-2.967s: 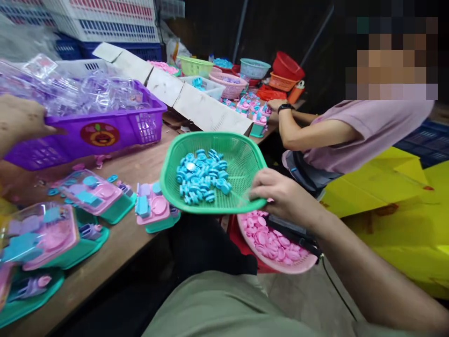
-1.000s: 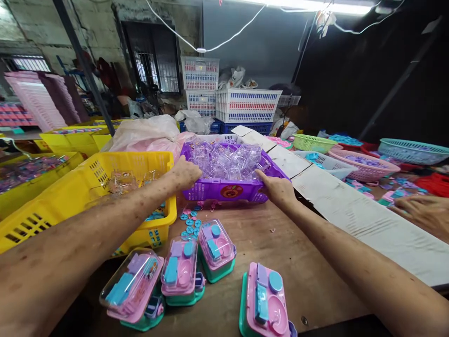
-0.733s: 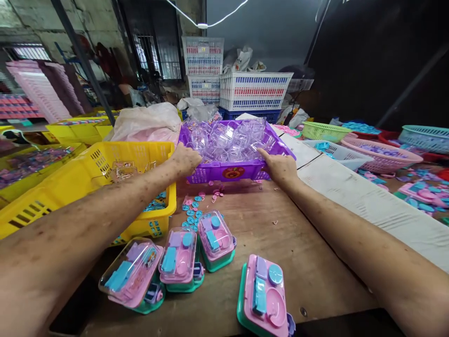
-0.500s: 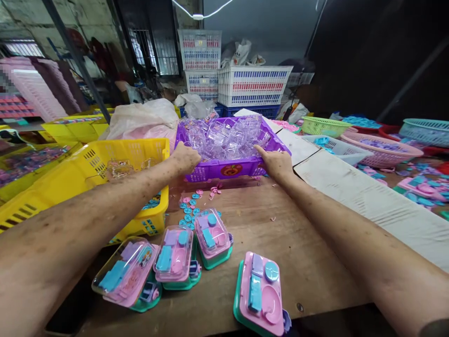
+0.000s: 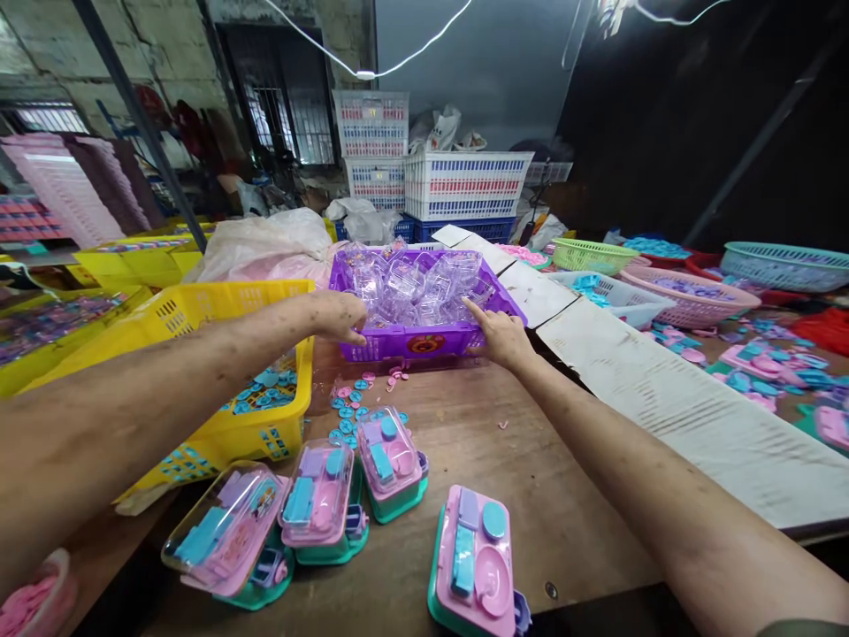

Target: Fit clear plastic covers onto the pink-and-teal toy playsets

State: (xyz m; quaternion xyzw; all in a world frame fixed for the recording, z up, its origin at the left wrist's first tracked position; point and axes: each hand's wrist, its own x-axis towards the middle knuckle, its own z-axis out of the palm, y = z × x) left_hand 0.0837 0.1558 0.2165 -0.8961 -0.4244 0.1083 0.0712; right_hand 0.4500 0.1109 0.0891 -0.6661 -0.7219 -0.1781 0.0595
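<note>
Both hands are at the near side of a purple plastic basket [image 5: 391, 345] filled with clear plastic covers [image 5: 424, 287]. My left hand [image 5: 340, 316] is closed over its front left corner, thumb lowest. At the front right, my right hand [image 5: 502, 336] grips the rim, its index finger stretched along the inside. Nearer to me on the wooden table stand three toy cases with clear lids: one at the left [image 5: 229, 531], one in the middle [image 5: 318, 500] and one further back [image 5: 391, 460]. A fourth toy case [image 5: 474, 557], to the right, has its pink tray uncovered.
A yellow basket [image 5: 302, 389] with blue pieces stands left, partly behind my forearm. Small blue and pink pieces [image 5: 348, 411] lie scattered before the purple basket. White boards [image 5: 663, 398] run along the right, past them a pink basket [image 5: 690, 292]. White crates [image 5: 468, 186] are stacked behind.
The view has tilted up and shifted slightly, so the table things appear lower and further left. Both hands remain at the purple basket, which shows no clear movement on the table.
</note>
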